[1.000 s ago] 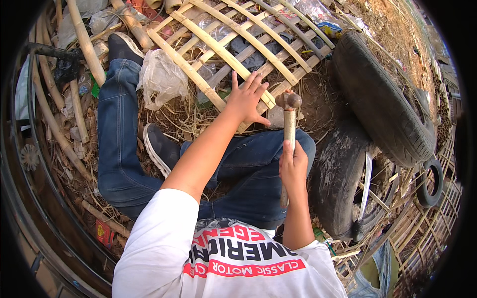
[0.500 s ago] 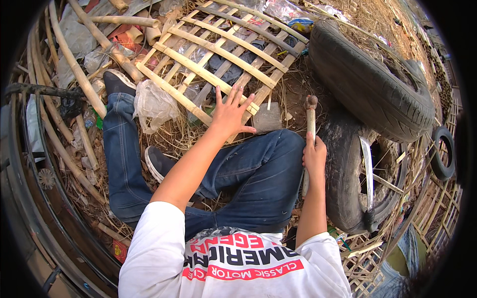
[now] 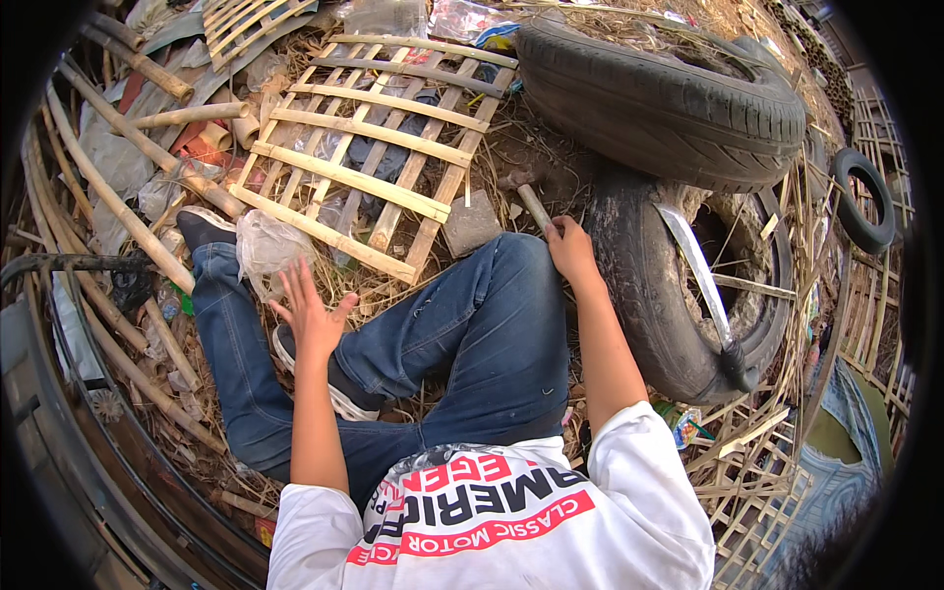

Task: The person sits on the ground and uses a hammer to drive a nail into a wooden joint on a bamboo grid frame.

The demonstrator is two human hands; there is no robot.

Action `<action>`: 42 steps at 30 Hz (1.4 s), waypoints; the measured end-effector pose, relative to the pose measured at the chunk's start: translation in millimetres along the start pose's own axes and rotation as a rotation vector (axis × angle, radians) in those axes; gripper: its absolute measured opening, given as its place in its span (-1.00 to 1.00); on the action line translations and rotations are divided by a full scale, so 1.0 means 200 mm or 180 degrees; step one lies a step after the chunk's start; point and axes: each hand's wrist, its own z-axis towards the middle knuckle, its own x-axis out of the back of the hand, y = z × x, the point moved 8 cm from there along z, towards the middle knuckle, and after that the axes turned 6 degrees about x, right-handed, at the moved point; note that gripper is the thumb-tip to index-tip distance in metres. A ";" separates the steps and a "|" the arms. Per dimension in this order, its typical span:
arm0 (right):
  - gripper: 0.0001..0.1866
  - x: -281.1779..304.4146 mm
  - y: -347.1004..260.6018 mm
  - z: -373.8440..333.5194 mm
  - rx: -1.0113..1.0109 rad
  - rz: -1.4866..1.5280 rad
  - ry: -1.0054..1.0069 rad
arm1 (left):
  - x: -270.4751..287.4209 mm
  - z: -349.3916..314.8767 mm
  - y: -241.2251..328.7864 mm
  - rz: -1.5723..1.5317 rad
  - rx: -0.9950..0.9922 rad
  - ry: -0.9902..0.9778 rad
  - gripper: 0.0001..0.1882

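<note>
My left hand [image 3: 313, 317] is raised with its fingers spread and nothing in it, over my shin, near a crumpled clear plastic bag [image 3: 267, 248]. In my right hand [image 3: 573, 252], beside my bent knee, is a hammer [image 3: 534, 207]; my fingers wrap round its wooden handle and its head points away toward the ground. A woven bamboo lattice [image 3: 349, 180] of crossed split strips lies in front of me, apart from both hands. A flat grey block [image 3: 472, 226] lies at the lattice's near right corner, between it and my knee.
Two big worn tyres, one upper [image 3: 659, 118] and one lower [image 3: 629, 295], sit at the right. A long curved blade [image 3: 692, 258] leans on the lower one. A smaller tyre [image 3: 854, 211] lies farther right. Bamboo poles [image 3: 123, 133] and plastic litter cover the left. Another lattice [image 3: 254, 25] lies beyond.
My left hand has come off the lattice and drawn back to the left. The hammer, upright before, now tilts with its head lowered away to the left. The view has shifted.
</note>
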 end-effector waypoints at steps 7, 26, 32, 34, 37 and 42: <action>-0.77 0.20 -0.01 -0.73 0.0529 0.0435 0.0342 | 0.21 -0.12 -0.55 -0.0169 0.0702 0.0389 0.09; -0.08 0.24 0.99 -2.20 -0.1671 -0.1878 0.0220 | 0.13 -0.19 -0.98 -0.0097 0.0563 0.0782 -0.12; 0.00 0.19 1.16 -2.23 -0.1605 -0.1104 -0.0045 | 0.16 -0.20 -0.95 -0.0197 0.0612 0.0793 -0.13; 0.02 0.17 1.19 -2.22 -0.1769 -0.1238 0.0076 | 0.16 -0.21 -0.93 -0.0177 0.0624 0.0779 -0.13; 0.04 0.14 1.18 -2.18 -0.2115 -0.1428 0.0152 | 0.17 -0.21 -0.95 -0.0165 0.0585 0.0801 -0.13; 0.01 0.16 1.08 -2.09 -0.1898 -0.1814 0.0326 | 0.16 -0.21 -0.92 -0.0222 0.0603 0.0755 -0.11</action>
